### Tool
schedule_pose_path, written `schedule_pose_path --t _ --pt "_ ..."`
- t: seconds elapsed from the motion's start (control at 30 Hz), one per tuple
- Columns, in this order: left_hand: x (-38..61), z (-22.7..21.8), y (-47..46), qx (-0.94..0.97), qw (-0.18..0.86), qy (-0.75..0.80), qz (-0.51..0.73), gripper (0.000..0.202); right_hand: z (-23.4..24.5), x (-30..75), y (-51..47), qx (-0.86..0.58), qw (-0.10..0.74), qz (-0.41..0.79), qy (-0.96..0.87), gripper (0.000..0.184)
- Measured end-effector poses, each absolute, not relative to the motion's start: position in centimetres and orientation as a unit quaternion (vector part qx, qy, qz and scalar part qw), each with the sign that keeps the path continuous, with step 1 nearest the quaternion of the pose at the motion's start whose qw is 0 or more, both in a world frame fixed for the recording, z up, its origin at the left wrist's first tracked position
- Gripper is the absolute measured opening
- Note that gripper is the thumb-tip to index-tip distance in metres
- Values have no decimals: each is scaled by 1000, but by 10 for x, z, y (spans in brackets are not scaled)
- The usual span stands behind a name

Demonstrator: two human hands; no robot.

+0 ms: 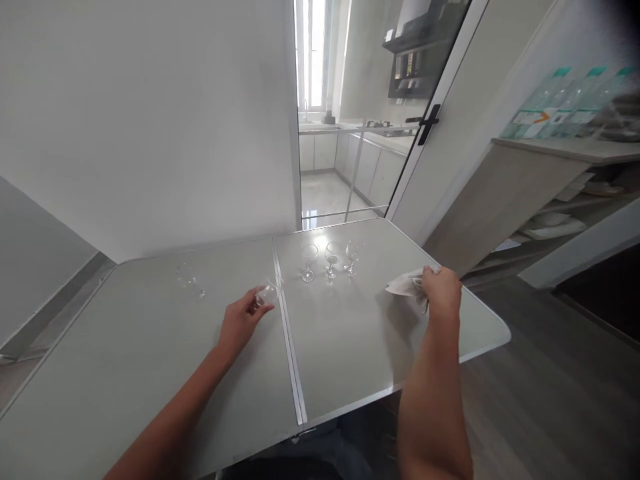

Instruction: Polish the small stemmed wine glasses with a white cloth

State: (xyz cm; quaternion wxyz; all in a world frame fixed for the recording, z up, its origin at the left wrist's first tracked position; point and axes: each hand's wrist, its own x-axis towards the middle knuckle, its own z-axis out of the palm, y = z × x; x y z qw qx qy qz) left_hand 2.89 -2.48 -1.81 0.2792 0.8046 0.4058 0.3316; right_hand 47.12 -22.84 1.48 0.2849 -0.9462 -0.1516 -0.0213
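I work in a home: past the folding table's (150, 333) far edge, a glass door (429, 123) stands open on a kitchen with white cabinets (373, 170), range hood (425, 47) and window (313, 53).

Three stemmed glasses (331, 260) upright on table (150, 347); bottles (565, 100) on sideboard (505, 193).

Two bare arms show above the table (150, 347). The left hand (240, 323) and right hand (443, 290) are uncovered, and each forearm is bare back to the picture's lower edge. Below the table's near edge shows dark blue-grey cloth (330, 460) of the person's clothing.
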Motion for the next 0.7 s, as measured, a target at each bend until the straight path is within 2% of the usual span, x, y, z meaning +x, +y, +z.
schedule_pose_path --t 0.07,0.13,0.2,0.37,0.43,0.5,0.57,0.7 --pt "27 -24 -35 827 266 385 312 53 25 433 -230 -901 401 -43 -157 40" --pt "27 -32 -40 838 258 375 302 56 31 378 -217 -831 514 -5 -212 40" --pt "27 -38 -42 849 245 366 292 57 30 316 -197 -780 554 63 -284 35" --pt "19 -44 -39 879 228 326 262 52 15 204 -162 -652 515 208 -516 21" --pt "15 -44 -39 883 227 319 257 49 9 193 -161 -615 508 263 -543 36" --pt "12 -43 -41 890 229 309 244 47 4 197 -164 -586 509 324 -541 62" --pt "13 -39 -45 895 239 298 229 46 1 206 -167 -559 506 381 -536 78" --pt "15 -22 -51 880 322 271 219 44 2 215 -174 -544 500 386 -553 71"
